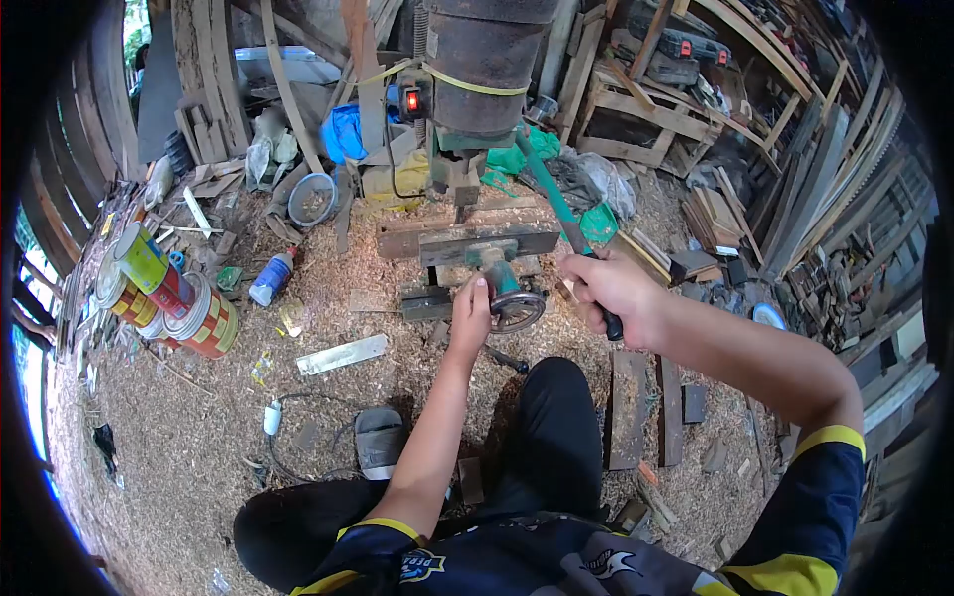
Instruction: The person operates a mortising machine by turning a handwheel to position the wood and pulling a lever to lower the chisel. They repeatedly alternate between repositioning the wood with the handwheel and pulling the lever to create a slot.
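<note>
My right hand is wrapped around the black-ended grip of a long green lever, which slopes up to the machine. Closed at the left side of a metal handwheel, my left hand has its fingertips near the hub; the palm side is hidden. Behind the wheel, a wooden piece lies across the machine's vise. A dark tool bit points down just above the wood. Yellow strapping circles the dark motor housing, and a red switch glows beside it.
Wood chips cover the ground. To the left stand paint buckets, a blue bottle and a round basin. A pale board and a cable lie near my feet. Stacked planks line the right side.
</note>
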### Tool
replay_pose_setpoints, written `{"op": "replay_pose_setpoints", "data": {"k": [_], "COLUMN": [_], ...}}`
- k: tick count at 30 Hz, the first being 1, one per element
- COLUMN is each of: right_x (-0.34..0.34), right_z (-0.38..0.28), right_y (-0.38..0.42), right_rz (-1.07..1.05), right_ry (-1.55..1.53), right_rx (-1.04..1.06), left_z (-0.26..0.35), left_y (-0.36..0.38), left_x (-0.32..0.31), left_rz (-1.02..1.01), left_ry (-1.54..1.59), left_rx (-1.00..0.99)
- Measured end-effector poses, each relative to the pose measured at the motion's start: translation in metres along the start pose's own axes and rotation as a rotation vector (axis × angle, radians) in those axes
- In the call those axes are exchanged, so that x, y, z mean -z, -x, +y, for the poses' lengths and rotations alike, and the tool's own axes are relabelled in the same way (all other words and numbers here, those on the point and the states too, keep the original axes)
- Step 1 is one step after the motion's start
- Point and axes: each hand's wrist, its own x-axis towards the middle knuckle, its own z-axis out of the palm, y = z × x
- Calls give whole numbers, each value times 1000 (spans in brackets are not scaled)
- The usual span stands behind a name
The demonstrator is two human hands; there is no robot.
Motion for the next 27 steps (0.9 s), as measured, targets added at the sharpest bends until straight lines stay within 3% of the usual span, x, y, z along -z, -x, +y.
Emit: {"op": "replay_pose_setpoints", "data": {"k": [4,11,17,20,22,27], "right_x": [-4,-16,-17,-13,-20,-11], "right_z": [0,24,31,42,50,71], "right_y": [7,-8,-15,-26,-33,-50], "right_rz": [12,113,145,29,220,264], "right_ry": [-37,162,90,-32,-42,191], "right_rx": [28,132,136,126,170,182], "left_z": [-16,-5,3,1,-4,-3], "left_y": [1,-2,-2,-2,-3,-4], "left_x": [-9,-1,-3,-5,-5,-3], "left_rz": [84,-49,-48,-7,2,-3], "left_ry": [76,134,221,269,299,340], "left_rx": [-21,-103,-100,-70,-79,-106]}}
